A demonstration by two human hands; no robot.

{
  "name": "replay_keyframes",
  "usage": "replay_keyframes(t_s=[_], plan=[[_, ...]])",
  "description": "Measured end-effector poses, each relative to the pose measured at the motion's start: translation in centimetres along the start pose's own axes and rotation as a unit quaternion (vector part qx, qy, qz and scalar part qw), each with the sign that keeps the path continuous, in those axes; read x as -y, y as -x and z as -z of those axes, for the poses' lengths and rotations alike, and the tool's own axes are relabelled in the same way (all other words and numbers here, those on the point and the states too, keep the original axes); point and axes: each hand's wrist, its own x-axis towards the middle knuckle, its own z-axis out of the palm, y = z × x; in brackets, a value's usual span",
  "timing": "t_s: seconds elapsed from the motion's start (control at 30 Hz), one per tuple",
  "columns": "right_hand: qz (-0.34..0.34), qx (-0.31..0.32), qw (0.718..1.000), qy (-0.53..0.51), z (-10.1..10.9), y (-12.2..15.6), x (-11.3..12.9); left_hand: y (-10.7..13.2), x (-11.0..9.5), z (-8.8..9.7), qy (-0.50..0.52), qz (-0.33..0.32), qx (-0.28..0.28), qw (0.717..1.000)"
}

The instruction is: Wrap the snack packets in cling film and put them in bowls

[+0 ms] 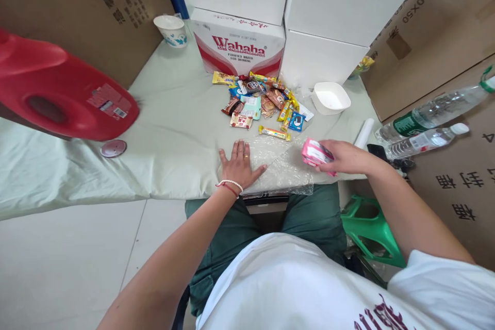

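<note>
My left hand (pixel 237 167) lies flat with spread fingers on the left side of a clear bubble-wrap sheet (pixel 274 162) near the table's front edge. In my right hand (pixel 344 157) is a pink packet (pixel 315 152) with a white label, held just above the sheet's right end; its exact kind I cannot make out. Beyond the sheet sits a pile of wrapped snacks (pixel 251 105), with a yellow snack stick (pixel 274 133) nearest to me. To the pile's right stands a white bowl (pixel 331 98).
A red jug (pixel 65 93) and a round pinkish lid (pixel 113 148) are on the left. A paper cup (pixel 170 30), a Wahaha box (pixel 240 46) and white boxes (pixel 327 54) line the back. Plastic bottles (pixel 429 113) stand at the right, above a green stool (pixel 371 229).
</note>
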Motion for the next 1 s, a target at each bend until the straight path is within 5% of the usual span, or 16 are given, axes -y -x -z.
replay_keyframes(t_s=[0.13,0.4,0.77,0.9,1.0], plan=[[0.044,-0.016,0.997,0.066,0.2,-4.6,4.3,-0.1,-0.1,0.1,0.014,0.006,-0.005,1.000],[0.022,0.026,0.988,0.152,-5.1,-10.2,8.4,-0.3,0.3,-0.5,0.048,0.010,-0.017,0.999],[0.033,-0.013,0.995,0.093,-7.1,-9.2,8.2,-0.3,0.2,-0.5,0.050,0.011,-0.024,0.998],[0.110,-0.135,0.985,-0.010,-9.5,-6.1,5.9,-0.4,0.7,-0.1,0.079,0.012,-0.009,0.997],[0.156,-0.222,0.962,-0.031,-13.4,-2.7,4.1,-0.8,1.9,0.1,0.113,0.019,0.012,0.993]])
